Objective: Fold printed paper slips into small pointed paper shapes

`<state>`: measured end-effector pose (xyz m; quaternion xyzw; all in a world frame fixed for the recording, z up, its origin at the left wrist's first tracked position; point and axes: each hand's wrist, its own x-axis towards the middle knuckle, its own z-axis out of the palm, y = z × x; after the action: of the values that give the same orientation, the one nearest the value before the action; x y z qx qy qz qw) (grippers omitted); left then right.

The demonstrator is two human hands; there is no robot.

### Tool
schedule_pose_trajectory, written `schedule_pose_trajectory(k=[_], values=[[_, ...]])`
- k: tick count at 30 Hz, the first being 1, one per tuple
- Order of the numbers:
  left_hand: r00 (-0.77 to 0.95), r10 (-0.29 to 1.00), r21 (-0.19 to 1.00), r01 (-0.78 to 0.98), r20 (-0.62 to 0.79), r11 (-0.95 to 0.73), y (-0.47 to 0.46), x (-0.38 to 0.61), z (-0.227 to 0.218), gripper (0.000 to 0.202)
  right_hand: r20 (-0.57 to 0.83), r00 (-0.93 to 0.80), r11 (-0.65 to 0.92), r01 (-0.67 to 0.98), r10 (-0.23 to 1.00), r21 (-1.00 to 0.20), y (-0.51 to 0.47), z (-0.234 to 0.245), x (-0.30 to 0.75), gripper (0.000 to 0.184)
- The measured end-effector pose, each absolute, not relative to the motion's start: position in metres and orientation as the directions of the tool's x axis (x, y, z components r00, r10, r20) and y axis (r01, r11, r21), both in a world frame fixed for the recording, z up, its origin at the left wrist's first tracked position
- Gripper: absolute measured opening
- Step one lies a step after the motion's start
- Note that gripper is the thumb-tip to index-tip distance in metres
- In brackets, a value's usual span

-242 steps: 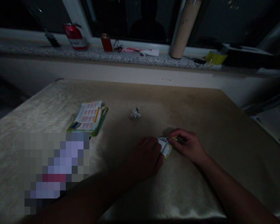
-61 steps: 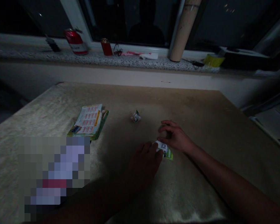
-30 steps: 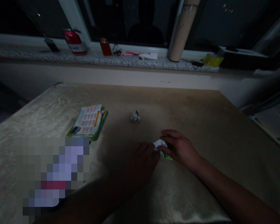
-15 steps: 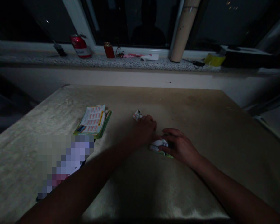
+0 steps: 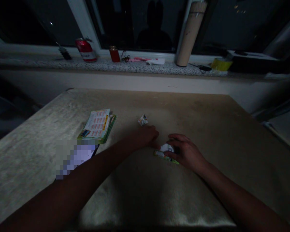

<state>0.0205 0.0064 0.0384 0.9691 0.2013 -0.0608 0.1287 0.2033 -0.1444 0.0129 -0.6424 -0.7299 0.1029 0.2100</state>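
Note:
A small folded paper (image 5: 167, 148), white with a printed green edge, lies on the table in front of me. My right hand (image 5: 187, 149) grips it from the right, thumb on the near side and fingers over the far side. My left hand (image 5: 146, 136) is closed, its fingers curled, just left of the paper. Its lowest fingertip reaches the paper's left end; whether it touches is unclear, and the inside of that hand is hidden. Beyond the left hand sits a small crumpled-looking folded paper piece (image 5: 142, 120).
A stack of printed calendar cards (image 5: 98, 124) lies on the left of the table (image 5: 198, 116). A phone-like device (image 5: 79, 158), its screen pixelated, is partly behind my left forearm. The windowsill holds a red can (image 5: 86, 50), a smaller red can-shaped item (image 5: 114, 54), a cardboard tube (image 5: 190, 33) and yellow tape (image 5: 221, 64).
My left hand has drawn slightly left and nearer, uncovering the small paper piece behind it. More of the printed left edge shows on the paper under my right hand, which has barely moved.

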Motion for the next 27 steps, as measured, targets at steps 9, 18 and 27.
schedule_pose_trajectory(k=[9, 18, 27], values=[[0.923, 0.337, 0.238, 0.375, -0.184, -0.896, 0.004, 0.005, 0.042, 0.032, 0.202, -0.088, 0.170, 0.885, 0.975, -0.433, -0.144, 0.008, 0.205, 0.034], [0.924, 0.380, 0.427, 0.357, -0.032, -0.831, -0.031, 0.001, 0.046, 0.050, 0.162, -0.259, 0.306, 0.812, 0.952, -0.497, -0.145, 0.010, 0.223, 0.056], [0.943, 0.331, 0.415, 0.284, 0.044, -0.865, -0.041, 0.000, 0.028, 0.045, 0.097, -0.361, 0.363, 0.808, 0.928, -0.464, -0.147, 0.021, 0.228, 0.070]])
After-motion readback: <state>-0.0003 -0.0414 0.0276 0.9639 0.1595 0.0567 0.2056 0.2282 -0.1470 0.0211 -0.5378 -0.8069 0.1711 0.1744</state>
